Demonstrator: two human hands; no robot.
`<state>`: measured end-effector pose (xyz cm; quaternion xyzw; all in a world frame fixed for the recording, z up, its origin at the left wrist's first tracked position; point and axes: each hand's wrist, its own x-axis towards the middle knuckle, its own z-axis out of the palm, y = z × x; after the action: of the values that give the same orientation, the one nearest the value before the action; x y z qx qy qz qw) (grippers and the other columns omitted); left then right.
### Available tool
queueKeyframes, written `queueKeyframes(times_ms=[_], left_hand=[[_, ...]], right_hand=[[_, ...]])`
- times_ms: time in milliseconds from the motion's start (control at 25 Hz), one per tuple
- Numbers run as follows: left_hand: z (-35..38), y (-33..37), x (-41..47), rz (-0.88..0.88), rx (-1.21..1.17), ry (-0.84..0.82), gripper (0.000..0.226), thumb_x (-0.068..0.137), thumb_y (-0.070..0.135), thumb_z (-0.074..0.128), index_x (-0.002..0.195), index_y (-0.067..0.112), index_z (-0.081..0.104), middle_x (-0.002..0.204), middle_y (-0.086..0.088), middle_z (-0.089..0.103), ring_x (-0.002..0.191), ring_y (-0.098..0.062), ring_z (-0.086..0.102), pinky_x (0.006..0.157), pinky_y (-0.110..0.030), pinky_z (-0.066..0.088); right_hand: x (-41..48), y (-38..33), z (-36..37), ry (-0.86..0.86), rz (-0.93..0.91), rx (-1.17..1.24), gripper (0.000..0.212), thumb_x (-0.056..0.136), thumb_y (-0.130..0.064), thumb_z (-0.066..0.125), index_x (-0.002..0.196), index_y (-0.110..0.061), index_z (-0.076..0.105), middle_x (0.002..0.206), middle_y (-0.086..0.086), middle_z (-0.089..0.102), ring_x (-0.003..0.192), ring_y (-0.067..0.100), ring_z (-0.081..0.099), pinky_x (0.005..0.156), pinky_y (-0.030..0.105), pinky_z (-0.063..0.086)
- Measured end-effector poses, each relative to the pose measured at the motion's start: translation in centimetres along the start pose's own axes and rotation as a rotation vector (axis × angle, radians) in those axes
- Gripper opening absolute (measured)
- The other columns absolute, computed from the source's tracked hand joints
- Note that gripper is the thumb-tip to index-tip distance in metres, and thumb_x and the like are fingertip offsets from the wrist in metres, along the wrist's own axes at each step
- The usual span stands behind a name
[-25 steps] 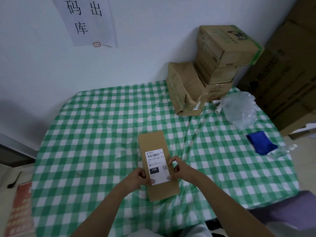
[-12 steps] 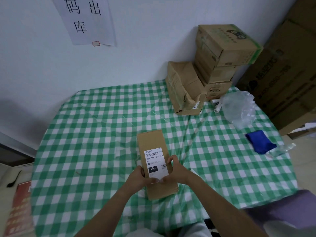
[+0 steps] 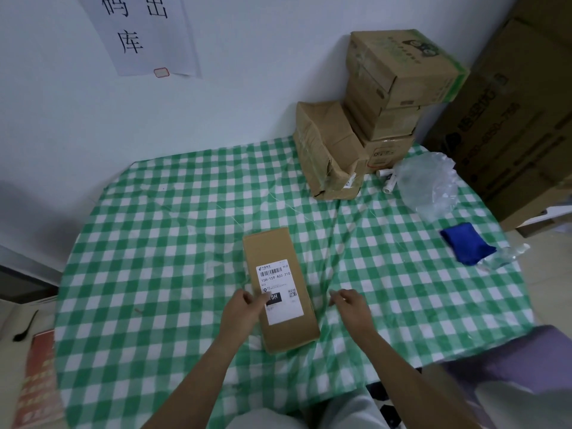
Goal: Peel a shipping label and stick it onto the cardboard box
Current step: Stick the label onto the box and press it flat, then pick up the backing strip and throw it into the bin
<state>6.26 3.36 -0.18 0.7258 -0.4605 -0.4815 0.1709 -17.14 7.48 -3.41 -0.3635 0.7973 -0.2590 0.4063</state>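
Left hand pose: I see my left hand [image 3: 244,311] reaching forward, fingers loosely curled, fingertips on the left edge of the shipping label [image 3: 280,291].
Right hand pose: my right hand [image 3: 351,306] hovers beside the cardboard box [image 3: 280,289], loosely open and holding nothing.
Label: stuck flat on the box top.
Box: flat on the checked tablecloth [image 3: 154,243], between my hands.

Shipping label [image 3: 280,291]: left edge hidden under the left hand [image 3: 244,314]; small print unreadable.
Wall sign [image 3: 145,35]: top cut off by frame.
Right hand [image 3: 351,308]: fingertips blurred.
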Motion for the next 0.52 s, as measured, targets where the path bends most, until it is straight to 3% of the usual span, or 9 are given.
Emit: queueKeyframes(times_ms=[80, 160, 280, 400, 520], left_hand=[[-0.1, 0.8, -0.3, 0.023, -0.043, 0.047, 0.037, 0.087, 0.038, 0.068, 0.071, 0.016, 0.043, 0.068, 0.001, 0.050, 0.059, -0.012, 0.046, 0.053, -0.026, 0.033], [0.0, 1.9, -0.8, 0.072, -0.079, 0.066, 0.031, 0.088, 0.034, 0.067, 0.072, 0.017, 0.047, 0.071, 0.003, 0.055, 0.062, -0.011, 0.052, 0.053, -0.024, 0.034], [0.8, 3.1, -1.3, 0.135, -0.117, 0.067, 0.029, 0.089, 0.031, 0.067, 0.071, 0.016, 0.048, 0.069, 0.004, 0.055, 0.065, -0.014, 0.053, 0.055, -0.024, 0.036], [1.7, 3.8, -2.1, 0.184, -0.134, 0.062, 0.029, 0.090, 0.029, 0.065, 0.072, 0.014, 0.049, 0.067, 0.001, 0.054, 0.063, -0.014, 0.052, 0.057, -0.024, 0.036], [2.4, 4.1, -3.0, 0.240, -0.135, 0.044, 0.027, 0.091, 0.031, 0.063, 0.072, 0.016, 0.051, 0.071, -0.003, 0.061, 0.066, -0.015, 0.056, 0.058, -0.021, 0.039]], right_hand=[[0.0, 2.7, -1.0, 0.106, 0.007, -0.395, 0.021, 0.091, -0.037, 0.057, 0.093, -0.025, 0.075, 0.128, -0.003, 0.058, 0.123, 0.021, 0.048, 0.106, 0.044, 0.035], [-0.1, 4.8, -1.7, 0.044, 0.029, -0.581, 0.026, 0.092, -0.040, 0.054, 0.107, -0.031, 0.073, 0.147, -0.006, 0.044, 0.140, 0.019, 0.030, 0.114, 0.045, 0.023], [-0.2, 6.3, -2.3, -0.035, 0.067, -0.615, 0.033, 0.093, -0.045, 0.048, 0.117, -0.034, 0.068, 0.155, -0.007, 0.033, 0.147, 0.018, 0.016, 0.118, 0.045, 0.015], [-0.6, 7.3, -1.7, -0.055, 0.060, -0.628, 0.041, 0.093, -0.044, 0.047, 0.129, -0.030, 0.060, 0.156, -0.007, 0.033, 0.148, 0.018, 0.014, 0.117, 0.044, 0.015], [-1.0, 7.1, -1.7, -0.082, 0.036, -0.643, 0.038, 0.093, -0.042, 0.049, 0.127, -0.031, 0.061, 0.155, -0.007, 0.034, 0.147, 0.020, 0.016, 0.117, 0.044, 0.018]])
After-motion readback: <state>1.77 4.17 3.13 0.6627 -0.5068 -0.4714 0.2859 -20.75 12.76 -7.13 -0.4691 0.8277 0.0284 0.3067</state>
